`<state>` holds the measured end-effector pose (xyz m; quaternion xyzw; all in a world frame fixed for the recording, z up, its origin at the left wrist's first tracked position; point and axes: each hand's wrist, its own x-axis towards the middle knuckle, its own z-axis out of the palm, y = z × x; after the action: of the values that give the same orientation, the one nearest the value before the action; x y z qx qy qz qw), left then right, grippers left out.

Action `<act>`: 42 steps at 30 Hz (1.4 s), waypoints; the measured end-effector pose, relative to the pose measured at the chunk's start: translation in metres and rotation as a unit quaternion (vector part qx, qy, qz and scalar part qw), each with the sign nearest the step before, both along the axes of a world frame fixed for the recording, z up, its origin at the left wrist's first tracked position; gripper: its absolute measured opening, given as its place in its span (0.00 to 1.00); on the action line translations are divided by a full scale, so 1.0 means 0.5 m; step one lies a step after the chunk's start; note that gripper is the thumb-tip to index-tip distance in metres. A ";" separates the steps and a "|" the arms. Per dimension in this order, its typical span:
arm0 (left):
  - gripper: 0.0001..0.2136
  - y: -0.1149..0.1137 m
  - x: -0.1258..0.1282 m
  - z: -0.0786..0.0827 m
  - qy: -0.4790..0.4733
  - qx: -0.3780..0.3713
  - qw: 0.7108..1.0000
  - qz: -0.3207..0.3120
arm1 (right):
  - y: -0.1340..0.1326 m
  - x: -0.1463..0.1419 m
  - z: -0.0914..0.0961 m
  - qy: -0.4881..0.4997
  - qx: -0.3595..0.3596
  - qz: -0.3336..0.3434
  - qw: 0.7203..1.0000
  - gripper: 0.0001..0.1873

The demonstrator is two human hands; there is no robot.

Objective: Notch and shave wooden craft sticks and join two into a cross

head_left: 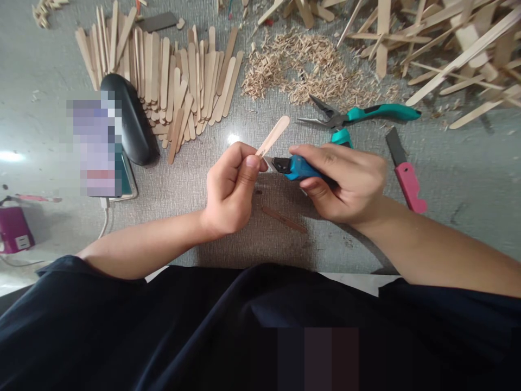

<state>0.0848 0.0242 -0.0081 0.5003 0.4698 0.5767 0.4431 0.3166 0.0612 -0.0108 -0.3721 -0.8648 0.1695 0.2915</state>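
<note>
My left hand (230,187) is closed in a pinch on a pale wooden craft stick (273,134), which points up and to the right. My right hand (340,182) is wrapped round a blue utility knife (293,166). The knife's dark tip touches the stick just beside my left thumb. Both hands hover over the grey table (456,179), near its front edge. A thin wooden sliver (284,219) lies on the table under my hands.
A pile of craft sticks (171,76) lies at the back left, beside a black case (130,119) and a phone (100,144). Wood shavings (301,65), teal pliers (358,115), a pink-handled knife (405,171) and glued stick pieces (448,38) lie behind and right.
</note>
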 end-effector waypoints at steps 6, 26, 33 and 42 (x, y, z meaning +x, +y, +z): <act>0.22 -0.001 0.000 -0.001 -0.009 0.006 1.000 -0.002 | 0.002 0.001 0.004 0.012 0.007 0.008 1.000 0.33; 0.13 0.005 -0.003 -0.019 0.016 0.113 0.993 -0.006 | 0.002 -0.004 0.004 0.018 0.038 0.007 0.999 0.33; 0.14 0.009 -0.005 -0.016 0.010 0.112 0.993 -0.020 | 0.008 0.000 0.007 0.057 0.003 0.045 0.997 0.27; 0.13 0.002 -0.005 -0.011 0.034 0.130 0.991 -0.016 | -0.004 -0.006 0.008 0.068 -0.012 0.032 0.997 0.25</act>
<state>0.0825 0.0254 -0.0134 0.5806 0.3974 0.6084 0.3671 0.3134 0.0592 -0.0067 -0.3350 -0.8524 0.2145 0.3395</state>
